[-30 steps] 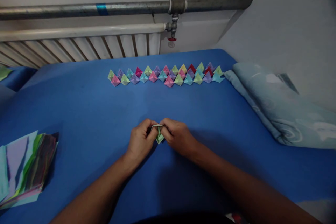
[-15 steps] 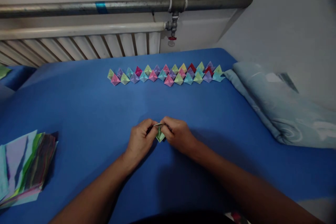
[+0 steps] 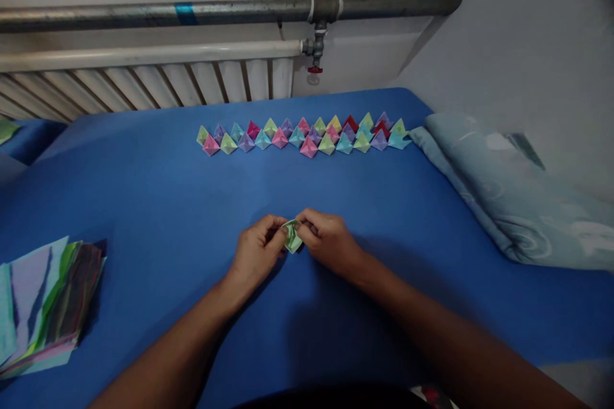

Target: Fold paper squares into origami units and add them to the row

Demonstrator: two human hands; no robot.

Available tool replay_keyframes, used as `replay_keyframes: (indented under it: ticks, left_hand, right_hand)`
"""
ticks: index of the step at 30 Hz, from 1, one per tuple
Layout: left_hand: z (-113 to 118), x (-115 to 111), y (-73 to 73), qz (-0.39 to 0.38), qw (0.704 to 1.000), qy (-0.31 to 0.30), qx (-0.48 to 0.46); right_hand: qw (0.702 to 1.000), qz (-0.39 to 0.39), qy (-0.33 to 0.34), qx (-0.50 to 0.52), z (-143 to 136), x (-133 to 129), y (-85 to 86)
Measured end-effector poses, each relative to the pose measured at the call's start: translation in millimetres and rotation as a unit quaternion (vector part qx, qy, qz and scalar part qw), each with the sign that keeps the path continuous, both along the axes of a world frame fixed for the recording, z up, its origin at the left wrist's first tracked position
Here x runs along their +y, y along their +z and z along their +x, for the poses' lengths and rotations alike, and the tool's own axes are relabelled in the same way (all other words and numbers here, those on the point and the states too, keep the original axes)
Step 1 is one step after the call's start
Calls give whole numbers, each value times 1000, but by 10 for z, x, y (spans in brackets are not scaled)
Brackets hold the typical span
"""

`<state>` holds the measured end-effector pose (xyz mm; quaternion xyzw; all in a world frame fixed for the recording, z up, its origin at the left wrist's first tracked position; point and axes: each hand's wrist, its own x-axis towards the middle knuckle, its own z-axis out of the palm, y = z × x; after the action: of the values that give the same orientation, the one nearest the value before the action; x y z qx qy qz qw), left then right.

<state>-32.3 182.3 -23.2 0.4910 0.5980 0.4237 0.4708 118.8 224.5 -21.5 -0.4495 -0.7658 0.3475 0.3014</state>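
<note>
Between my two hands is a small folded piece of light green paper (image 3: pixel 293 239), its pointed end toward me and its top edges spread apart. My left hand (image 3: pixel 258 252) pinches its left side between thumb and fingers. On the right side, my right hand (image 3: pixel 328 239) grips it the same way. Beyond my hands, several folded paper pieces (image 3: pixel 279 138) in pink, green, blue, purple, yellow and red stand in long rows on the blue surface (image 3: pixel 192 204).
A stack of coloured paper sheets (image 3: pixel 52 307) lies at the left. On the right is a folded light blue cloth (image 3: pixel 499 198). A white radiator (image 3: pixel 167 84) and a metal pipe (image 3: pixel 249 11) run along the wall behind.
The green paper has moved slightly away from me and its top has opened wider, showing more of its inside. My right fingers have shifted a little on it.
</note>
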Motion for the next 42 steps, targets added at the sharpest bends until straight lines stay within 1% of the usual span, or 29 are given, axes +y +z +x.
replay_keyframes:
  ticks: [4,9,11,15,18,21,24,26,31,37,40,42]
  left_hand:
    - [-26,10,29,-25,1000,10,7]
    - [-86,40,50,-28,998,36,33]
    - [-106,43,28,-24,998,42,45]
    - [-141,29,-26,1,995,34,89]
    - [-171,21,-27,32,988,16,149]
    - [-196,24,3,75,974,-12,211]
    - [-204,20,21,122,963,-49,237]
    - [-198,8,17,140,958,-70,239]
    - [-169,-34,-7,146,948,-113,261]
    - [-172,-39,-22,130,922,-155,330]
    - [-167,-45,2,117,905,-175,369]
    - [-149,-59,31,115,890,-190,399]
  right_hand:
    - [999,6,0,-35,2,10,-26]
    - [992,50,14,-115,47,39,-41]
    - [992,62,6,-113,89,59,-36]
    - [994,56,7,-98,179,113,-19]
    - [994,51,21,-89,212,129,5]
    - [994,47,68,-70,226,106,49]
    - [989,35,124,-69,239,65,101]
    - [985,27,144,-90,245,40,125]
    - [975,14,148,-163,239,15,136]
    - [966,21,151,-209,215,7,164]
    - [952,34,165,-255,211,-6,211]
    - [936,50,178,-301,213,-18,244]
